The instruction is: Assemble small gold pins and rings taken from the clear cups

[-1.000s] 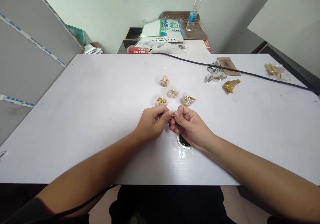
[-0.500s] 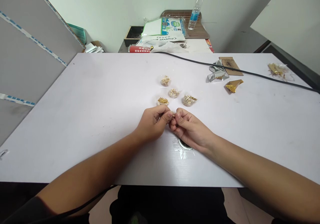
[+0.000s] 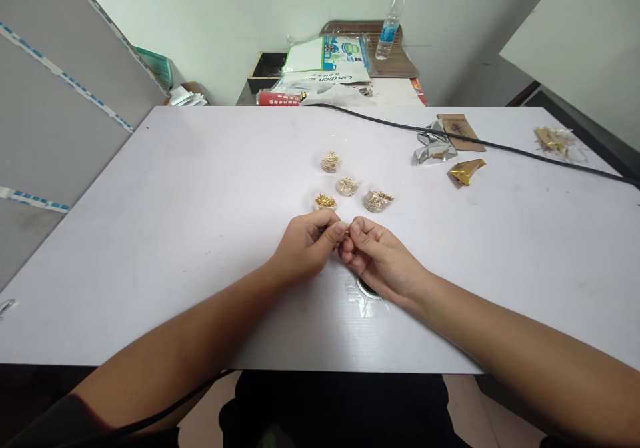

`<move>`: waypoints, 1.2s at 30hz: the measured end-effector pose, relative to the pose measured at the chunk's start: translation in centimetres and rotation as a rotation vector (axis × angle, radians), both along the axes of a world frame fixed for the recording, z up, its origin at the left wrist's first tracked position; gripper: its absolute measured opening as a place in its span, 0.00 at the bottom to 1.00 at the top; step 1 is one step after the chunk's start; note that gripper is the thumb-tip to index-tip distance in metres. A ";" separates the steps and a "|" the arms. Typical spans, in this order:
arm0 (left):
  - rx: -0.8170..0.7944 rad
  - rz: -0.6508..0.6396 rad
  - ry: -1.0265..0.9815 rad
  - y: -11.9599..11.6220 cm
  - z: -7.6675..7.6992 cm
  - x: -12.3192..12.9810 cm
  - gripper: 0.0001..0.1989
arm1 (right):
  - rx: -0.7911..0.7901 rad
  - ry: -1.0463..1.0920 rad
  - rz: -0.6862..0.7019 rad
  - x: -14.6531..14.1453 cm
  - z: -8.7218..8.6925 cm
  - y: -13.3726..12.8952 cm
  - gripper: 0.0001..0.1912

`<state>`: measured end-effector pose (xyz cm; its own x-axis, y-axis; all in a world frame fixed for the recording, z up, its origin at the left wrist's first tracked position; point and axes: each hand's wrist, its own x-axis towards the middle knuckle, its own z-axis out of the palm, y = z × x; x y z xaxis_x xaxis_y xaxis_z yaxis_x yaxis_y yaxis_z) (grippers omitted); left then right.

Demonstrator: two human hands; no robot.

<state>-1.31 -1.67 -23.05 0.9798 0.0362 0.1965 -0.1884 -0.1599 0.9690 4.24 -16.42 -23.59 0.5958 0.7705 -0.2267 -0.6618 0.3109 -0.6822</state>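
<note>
My left hand (image 3: pixel 311 245) and my right hand (image 3: pixel 383 255) meet over the table, thumbs pressed against bent fingers in a pinch. Between the two pinches is a tiny gold-coloured piece; the fingertips hide nearly all of it, so its exact kind cannot be made out. Just beyond my left hand sits a small clear bag of short gold pieces (image 3: pixel 326 201). Another bag of gold and pale metal pieces (image 3: pixel 379 201) lies past my right hand. Two more small bags, one of thin gold pins (image 3: pixel 331 162) and one of paler pieces (image 3: pixel 347 186), stand farther back.
A black cable (image 3: pixel 400 126) crosses the back right of the white table (image 3: pixel 150 235). Near it lie silver foil (image 3: pixel 435 153), brown card (image 3: pixel 461 133), a gold wrapper (image 3: pixel 467 172) and a bag (image 3: pixel 554 140). A round hole (image 3: pixel 369 289) is partly under my right hand. Behind stands a bottle (image 3: pixel 391 25).
My hands stay almost in place. My fingertips are slightly closer together, and less of the gold piece shows between them.
</note>
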 end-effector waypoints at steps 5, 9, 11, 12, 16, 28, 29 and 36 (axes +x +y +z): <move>-0.010 0.005 0.007 -0.1 0.0 0.0 0.17 | -0.006 -0.012 -0.021 -0.1 0.1 0.0 0.18; -0.006 0.039 0.006 -0.2 -0.1 -0.1 0.17 | -0.007 -0.030 -0.032 -0.2 0.2 0.0 0.19; -0.009 0.045 0.015 -0.2 -0.1 -0.2 0.17 | -0.009 -0.035 -0.037 -0.2 0.1 0.0 0.19; -0.010 0.042 0.018 -0.2 -0.1 -0.2 0.17 | -0.008 -0.039 -0.038 -0.2 0.1 0.0 0.20; 0.005 0.018 0.010 -0.1 -0.1 -0.2 0.18 | -0.005 -0.054 -0.029 -0.1 0.0 0.0 0.20; 0.065 -0.034 -0.010 0.3 0.1 -0.1 0.18 | -0.006 -0.061 0.058 0.4 -0.1 -0.4 0.19; 0.062 -0.039 -0.012 0.3 0.1 -0.1 0.18 | -0.005 -0.061 0.061 0.4 -0.1 -0.5 0.19; 0.054 -0.059 -0.018 0.3 0.2 0.0 0.18 | -0.031 -0.069 0.061 0.5 0.0 -0.4 0.20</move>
<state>-1.35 -1.34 -22.81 0.9762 -0.0324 0.2144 -0.2165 -0.1998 0.9556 4.69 -16.85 -23.62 0.5627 0.7992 -0.2112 -0.6302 0.2494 -0.7353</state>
